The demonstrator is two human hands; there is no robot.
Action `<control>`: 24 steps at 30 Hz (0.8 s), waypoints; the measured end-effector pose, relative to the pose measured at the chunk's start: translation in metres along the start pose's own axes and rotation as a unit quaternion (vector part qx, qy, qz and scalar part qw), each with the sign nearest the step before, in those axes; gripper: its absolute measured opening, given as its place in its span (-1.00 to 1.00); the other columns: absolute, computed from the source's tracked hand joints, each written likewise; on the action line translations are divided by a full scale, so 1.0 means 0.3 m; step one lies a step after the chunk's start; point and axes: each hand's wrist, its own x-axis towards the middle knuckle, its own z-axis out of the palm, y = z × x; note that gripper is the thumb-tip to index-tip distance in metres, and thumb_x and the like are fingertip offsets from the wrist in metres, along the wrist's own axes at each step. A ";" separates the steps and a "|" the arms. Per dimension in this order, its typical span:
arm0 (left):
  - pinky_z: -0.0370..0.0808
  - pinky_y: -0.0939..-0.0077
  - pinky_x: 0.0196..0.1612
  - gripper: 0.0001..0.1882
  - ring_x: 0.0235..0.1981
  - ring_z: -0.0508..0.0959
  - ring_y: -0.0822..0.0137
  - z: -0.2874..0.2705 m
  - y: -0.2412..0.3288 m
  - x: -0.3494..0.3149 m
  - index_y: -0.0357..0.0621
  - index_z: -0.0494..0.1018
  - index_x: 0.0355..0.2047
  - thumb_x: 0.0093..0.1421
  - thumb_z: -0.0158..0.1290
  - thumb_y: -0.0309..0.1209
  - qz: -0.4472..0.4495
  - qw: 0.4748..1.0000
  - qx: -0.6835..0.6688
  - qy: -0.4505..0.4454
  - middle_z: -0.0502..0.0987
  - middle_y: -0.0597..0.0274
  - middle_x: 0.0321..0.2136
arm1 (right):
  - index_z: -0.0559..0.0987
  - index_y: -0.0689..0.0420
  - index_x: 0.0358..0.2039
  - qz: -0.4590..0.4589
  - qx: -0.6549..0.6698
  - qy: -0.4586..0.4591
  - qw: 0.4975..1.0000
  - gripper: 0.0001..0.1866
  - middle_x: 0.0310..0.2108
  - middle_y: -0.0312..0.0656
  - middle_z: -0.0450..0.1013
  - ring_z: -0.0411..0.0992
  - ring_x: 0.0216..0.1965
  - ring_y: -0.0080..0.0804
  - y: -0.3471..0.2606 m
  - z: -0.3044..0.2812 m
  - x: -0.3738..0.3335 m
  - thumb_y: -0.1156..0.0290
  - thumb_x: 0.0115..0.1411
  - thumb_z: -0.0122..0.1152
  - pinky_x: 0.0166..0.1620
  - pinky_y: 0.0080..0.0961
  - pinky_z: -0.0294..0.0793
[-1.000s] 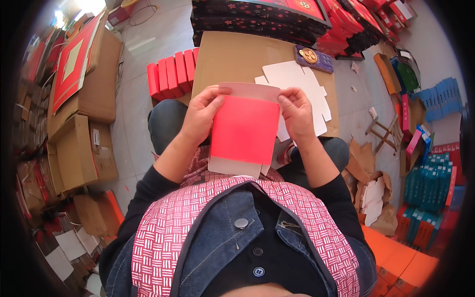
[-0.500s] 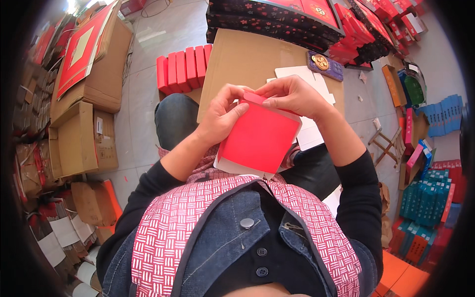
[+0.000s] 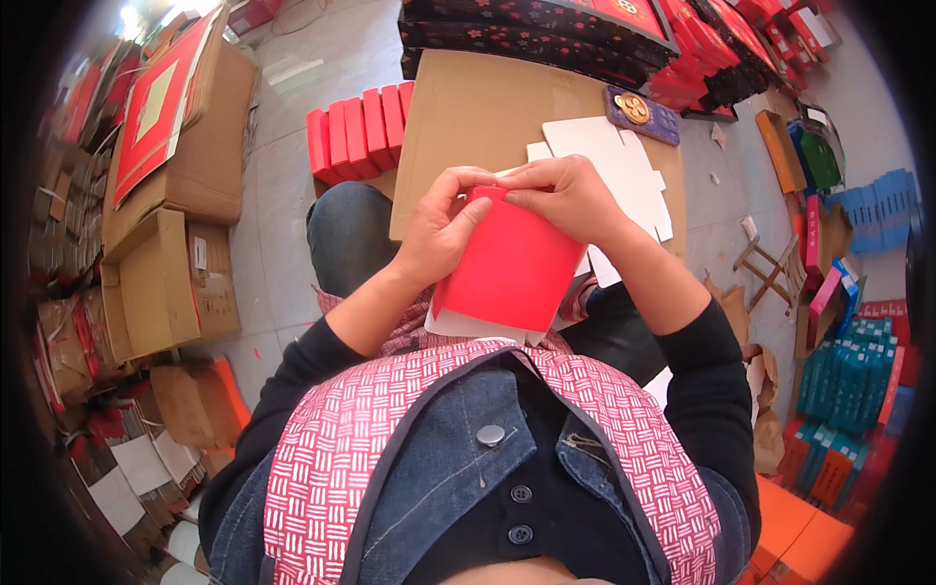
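A red cardboard box (image 3: 517,263), partly folded and with white inner flaps showing at its near edge, is held over my lap. My left hand (image 3: 441,222) grips its upper left corner, thumb on the red face and fingers curled behind. At the top edge my right hand (image 3: 565,195) pinches a small folded flap, thumb and fingers pressed together. Both hands meet at that far edge, and the fingers partly hide the fold. Just beyond lie flat white die-cut card blanks (image 3: 609,166) on a brown cardboard work surface (image 3: 468,107).
Several finished red boxes (image 3: 356,136) stand in a row left of the work surface. A purple phone-like object with a gold ornament (image 3: 639,112) lies on it. Dark floral boxes (image 3: 536,44) are stacked behind. An open brown carton (image 3: 151,283) is at left, with teal boxes (image 3: 848,380) at right.
My right hand has shifted inward along the top edge, closer to my left, and the flap there is folded further over. More of the white blanks shows beside it.
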 end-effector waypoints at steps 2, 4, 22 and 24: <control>0.38 0.60 0.00 -0.81 -0.07 0.41 0.47 -0.009 -0.009 0.001 -0.28 0.34 -0.10 0.27 -0.06 -0.58 0.006 1.000 0.024 0.009 0.39 0.19 -0.11 | 0.66 0.19 -0.26 0.029 -0.008 -0.033 0.999 -0.80 -0.40 -0.16 0.60 0.48 -0.41 -0.58 -0.008 -0.021 0.002 0.40 0.11 0.25 -0.27 -0.60 0.49; 0.38 0.60 -0.01 -0.83 -0.10 0.42 0.46 -0.028 -0.011 0.003 -0.28 0.36 -0.12 0.28 -0.07 -0.58 0.036 0.998 0.043 0.014 0.41 0.21 -0.14 | 0.65 0.24 -0.25 0.041 0.115 0.072 0.990 -0.77 -0.38 -0.19 0.59 0.48 -0.37 -0.59 0.015 -0.073 -0.007 0.36 0.17 0.21 -0.25 -0.62 0.48; 0.36 0.53 -0.05 -0.89 -0.15 0.43 0.33 -0.034 -0.012 0.032 -0.21 0.45 -0.24 0.22 0.01 -0.53 0.079 0.973 0.217 0.000 0.43 0.21 -0.24 | 0.62 0.24 -0.27 0.206 0.328 0.075 0.919 -0.79 -0.39 -0.19 0.55 0.51 -0.38 -0.52 0.091 -0.033 -0.113 0.43 0.08 0.27 -0.33 -0.62 0.50; 0.36 0.46 -0.04 -0.89 -0.14 0.43 0.24 -0.002 0.023 0.056 -0.22 0.46 -0.31 0.13 0.07 -0.53 0.108 0.940 0.324 -0.014 0.42 0.15 -0.25 | 0.62 0.24 -0.28 0.215 0.320 0.077 0.919 -0.79 -0.40 -0.20 0.55 0.50 -0.39 -0.53 0.102 -0.024 -0.110 0.43 0.08 0.28 -0.35 -0.64 0.49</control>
